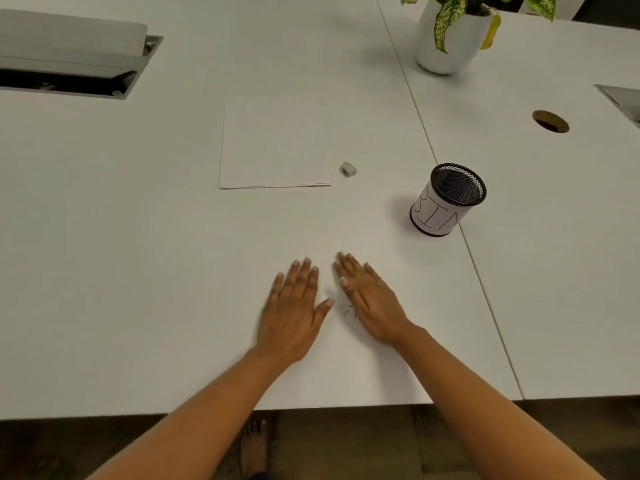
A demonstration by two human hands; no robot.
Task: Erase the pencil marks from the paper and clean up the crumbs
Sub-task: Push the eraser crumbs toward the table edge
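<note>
Head camera looked down over a white table (138, 271), past its near edge to dark floor and a bare foot (254, 445) below. Nearest on the tabletop, the left hand (294, 313) and right hand (370, 303) lay flat, palms down, fingers extended and grasping nothing. Between them sat a small scatter of dark eraser crumbs (344, 310), close to the left thumb and the inner edge of the right hand. Farther right stood a black mesh cup (446, 200) wrapped in white paper lettered "BIN", near the seam between two tabletops. Beyond the hands lay the sheet of paper (275, 143), looking blank, with a small grey eraser (348, 169) just beside its lower right corner. At the far right stood a potted plant (453, 32).
</note>
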